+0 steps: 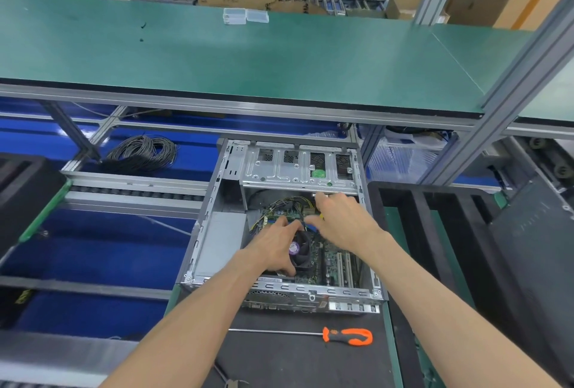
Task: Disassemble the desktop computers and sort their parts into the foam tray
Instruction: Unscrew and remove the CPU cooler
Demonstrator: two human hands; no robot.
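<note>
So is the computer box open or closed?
Open. The computer case has no side cover, so the motherboard and fan show.
</note>
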